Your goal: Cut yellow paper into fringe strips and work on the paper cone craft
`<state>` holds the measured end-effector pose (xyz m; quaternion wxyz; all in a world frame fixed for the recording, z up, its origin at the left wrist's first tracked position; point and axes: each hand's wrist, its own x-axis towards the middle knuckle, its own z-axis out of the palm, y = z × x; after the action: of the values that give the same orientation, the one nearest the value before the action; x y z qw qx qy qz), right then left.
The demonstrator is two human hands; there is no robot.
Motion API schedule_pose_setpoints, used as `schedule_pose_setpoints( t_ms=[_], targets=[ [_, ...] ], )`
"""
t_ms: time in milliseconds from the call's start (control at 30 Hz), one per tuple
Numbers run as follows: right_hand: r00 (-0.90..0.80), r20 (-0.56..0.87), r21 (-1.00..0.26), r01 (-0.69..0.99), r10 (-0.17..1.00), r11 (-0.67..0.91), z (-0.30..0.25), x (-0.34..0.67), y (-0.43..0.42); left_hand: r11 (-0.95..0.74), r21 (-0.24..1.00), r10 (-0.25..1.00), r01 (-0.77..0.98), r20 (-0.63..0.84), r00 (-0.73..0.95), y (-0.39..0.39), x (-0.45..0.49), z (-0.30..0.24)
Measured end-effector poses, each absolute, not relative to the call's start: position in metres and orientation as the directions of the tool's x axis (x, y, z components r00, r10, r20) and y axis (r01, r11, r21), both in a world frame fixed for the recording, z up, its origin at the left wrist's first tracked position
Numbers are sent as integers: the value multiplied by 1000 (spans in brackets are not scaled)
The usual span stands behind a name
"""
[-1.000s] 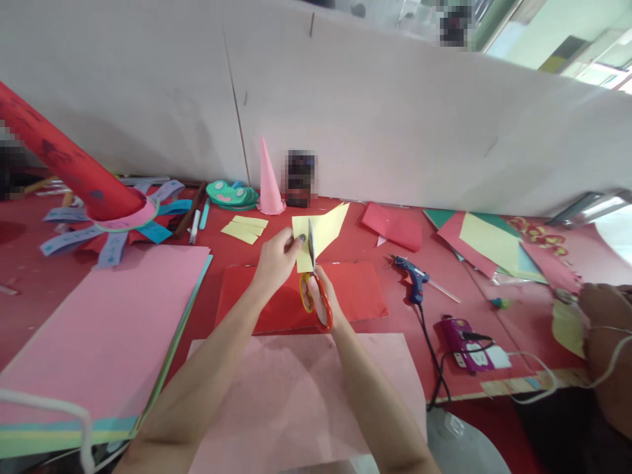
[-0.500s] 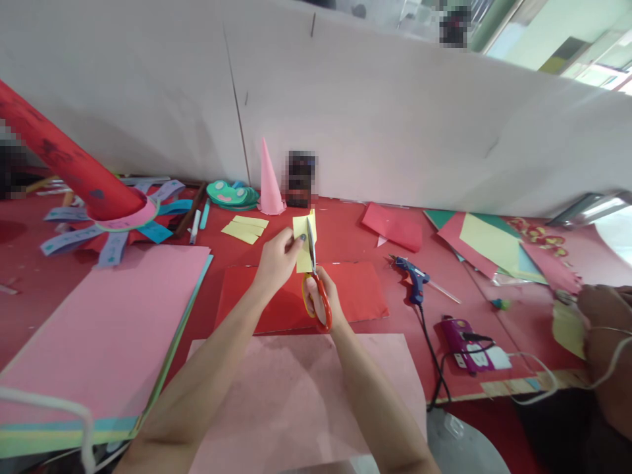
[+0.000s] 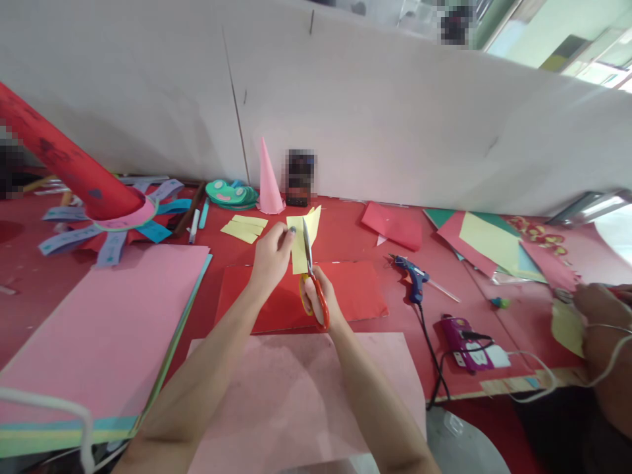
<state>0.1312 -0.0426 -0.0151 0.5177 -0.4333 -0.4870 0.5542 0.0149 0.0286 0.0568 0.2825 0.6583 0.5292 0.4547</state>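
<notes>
Pinched in my left hand (image 3: 272, 257) is a small piece of yellow paper (image 3: 299, 255), held up above the table. My right hand (image 3: 323, 297) grips orange-and-yellow-handled scissors (image 3: 322, 309), with the fingers through the loops. The blades point away from me and lie along the yellow paper, with a cut flap leaning off to their right. Below both hands lies a flat red sheet or board (image 3: 355, 289). Several cut yellow strips (image 3: 244, 228) rest on the table, beyond my left hand.
A pink paper cone (image 3: 269, 181) stands by the wall near green frog-face cutouts (image 3: 230, 193). To the right lie a blue glue gun (image 3: 415, 276) and a purple power adapter (image 3: 467, 345). Pink sheets (image 3: 108, 316) are stacked left. Another person's hand (image 3: 602, 306) is at far right.
The scissors have cut further along the yellow paper, and the flap on the right spreads wider. My left hand and the paper have shifted slightly left.
</notes>
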Motion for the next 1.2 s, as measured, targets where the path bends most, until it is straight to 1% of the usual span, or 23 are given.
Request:
schedule_pose_setpoints(
  t_ms=[100, 200, 367, 633, 767, 833, 967, 1200],
  targets=[
    [-92, 81, -987, -148, 993, 66, -16, 131, -43, -279, 852, 956, 444, 289, 48, 28, 15, 59],
    [-92, 100, -983, -163, 991, 84, -16, 131, -41, -289, 844, 955, 453, 289, 70, 26, 17, 60],
    [-64, 95, -976, -203, 993, 81, -16, 132, -40, -307, 823, 950, 479, 294, 105, 26, 20, 56],
    [-3, 84, -964, -254, 996, 80, -20, 130, -39, -318, 814, 946, 487, 305, 108, 24, 21, 54],
    [10, 49, -961, -273, 999, 50, -18, 130, -38, -329, 815, 942, 478, 321, 101, 23, 20, 55],
    [-5, 37, -964, -264, 999, 35, -15, 131, -39, -335, 813, 938, 476, 337, 83, 22, 20, 56],
    [-38, 47, -982, -183, 998, 39, -12, 133, -41, -327, 812, 941, 483, 329, 84, 23, 19, 58],
    [-14, 49, -984, -169, 999, 46, -13, 133, -40, -336, 814, 941, 473, 311, 133, 24, 20, 55]
  ],
)
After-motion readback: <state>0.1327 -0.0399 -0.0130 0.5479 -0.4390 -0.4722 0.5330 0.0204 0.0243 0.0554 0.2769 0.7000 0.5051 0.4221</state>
